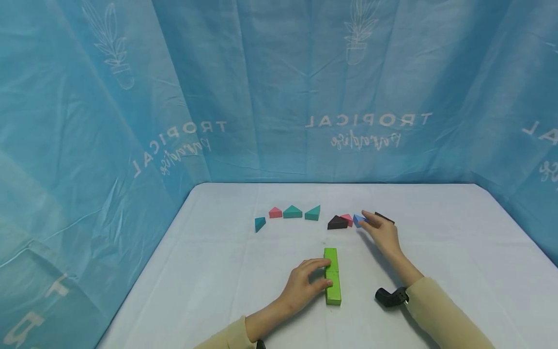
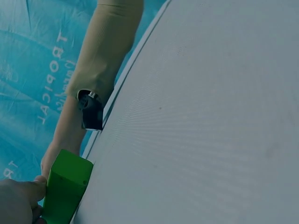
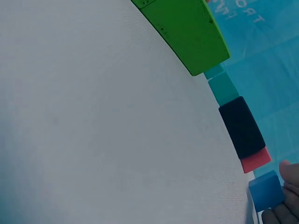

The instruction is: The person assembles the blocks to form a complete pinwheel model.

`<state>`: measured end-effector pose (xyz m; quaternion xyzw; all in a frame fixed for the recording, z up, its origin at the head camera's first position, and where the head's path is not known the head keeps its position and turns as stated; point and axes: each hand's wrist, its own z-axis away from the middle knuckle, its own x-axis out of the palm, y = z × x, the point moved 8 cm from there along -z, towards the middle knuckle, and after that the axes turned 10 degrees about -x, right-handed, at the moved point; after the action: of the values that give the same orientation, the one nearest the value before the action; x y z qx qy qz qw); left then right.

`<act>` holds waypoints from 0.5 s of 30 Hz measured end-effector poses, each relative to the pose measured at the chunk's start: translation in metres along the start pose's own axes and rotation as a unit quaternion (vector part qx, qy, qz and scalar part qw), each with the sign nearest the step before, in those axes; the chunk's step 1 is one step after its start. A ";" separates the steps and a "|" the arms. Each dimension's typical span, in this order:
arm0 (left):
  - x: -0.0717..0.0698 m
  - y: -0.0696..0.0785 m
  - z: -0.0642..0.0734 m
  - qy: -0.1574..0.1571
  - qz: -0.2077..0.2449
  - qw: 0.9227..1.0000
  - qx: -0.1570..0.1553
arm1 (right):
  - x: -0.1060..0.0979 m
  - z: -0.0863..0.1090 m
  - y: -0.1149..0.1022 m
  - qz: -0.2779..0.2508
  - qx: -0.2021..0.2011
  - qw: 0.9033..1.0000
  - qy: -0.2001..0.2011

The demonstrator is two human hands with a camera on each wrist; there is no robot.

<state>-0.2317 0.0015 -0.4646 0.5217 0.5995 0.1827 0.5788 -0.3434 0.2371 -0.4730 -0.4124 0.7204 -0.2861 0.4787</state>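
Two green rectangular blocks stand end to end in a line on the white table. My left hand reaches them from the left; the index fingertip touches the farther block and the thumb the nearer one. In the left wrist view, a thumb lies against the side of a green block. Farther off, my right hand pinches a small blue triangular block between thumb and index finger. The same blue block shows beside the fingers in the right wrist view, partly covered by them.
Left of the blue block lie a pink block and a black triangular block. Another black block is partly behind my right hand. Several teal blocks and a red one lie farther left. Blue curtains hang around the table.
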 end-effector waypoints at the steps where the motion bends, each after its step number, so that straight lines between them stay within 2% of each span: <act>1: 0.000 0.000 0.000 0.000 0.000 1.000 0.001 | 0.001 -0.001 0.002 0.000 0.003 1.000 -0.005; 6: 0.000 -0.001 0.000 -0.001 0.001 1.000 0.001 | 0.006 -0.005 0.009 0.002 0.006 1.000 -0.018; 15: 0.000 0.001 0.000 0.000 0.007 1.000 0.004 | 0.009 -0.011 0.011 0.016 -0.033 0.999 -0.028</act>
<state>-0.2309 0.0018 -0.4640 0.5278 0.5966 0.1841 0.5758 -0.3587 0.2350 -0.4821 -0.4241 0.7223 -0.2424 0.4896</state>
